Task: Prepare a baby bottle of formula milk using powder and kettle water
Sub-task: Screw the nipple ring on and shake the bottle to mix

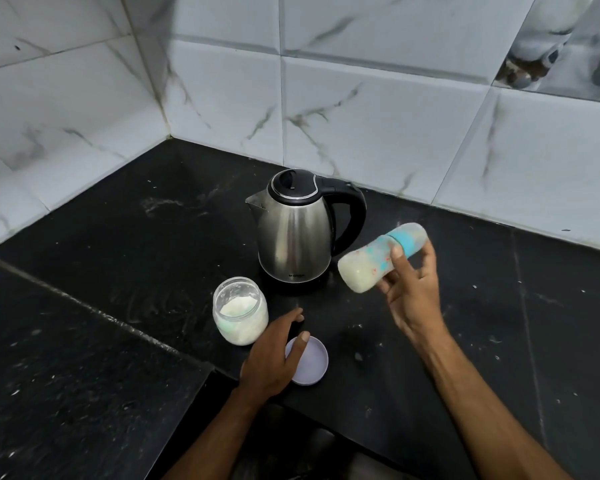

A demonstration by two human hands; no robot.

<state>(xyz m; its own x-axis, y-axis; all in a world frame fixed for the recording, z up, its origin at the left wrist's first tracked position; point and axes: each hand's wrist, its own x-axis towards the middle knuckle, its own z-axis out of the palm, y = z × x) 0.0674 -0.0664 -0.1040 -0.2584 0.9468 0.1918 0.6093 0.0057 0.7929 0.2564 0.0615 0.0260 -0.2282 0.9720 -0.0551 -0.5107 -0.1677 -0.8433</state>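
My right hand grips a baby bottle in the air, right of the kettle. The bottle lies tilted, its blue collar and clear cap up to the right, milky liquid inside. A steel kettle with a black lid and handle stands on its base on the black counter. An open glass jar of white powder stands in front of it. My left hand rests on the counter over the jar's pale lilac lid, fingers relaxed, thumb lying across the lid.
White marble-look tiled walls meet in a corner behind the kettle. The counter carries pale smears and specks. A seam runs diagonally across its left part, and its front edge steps in near my left wrist.
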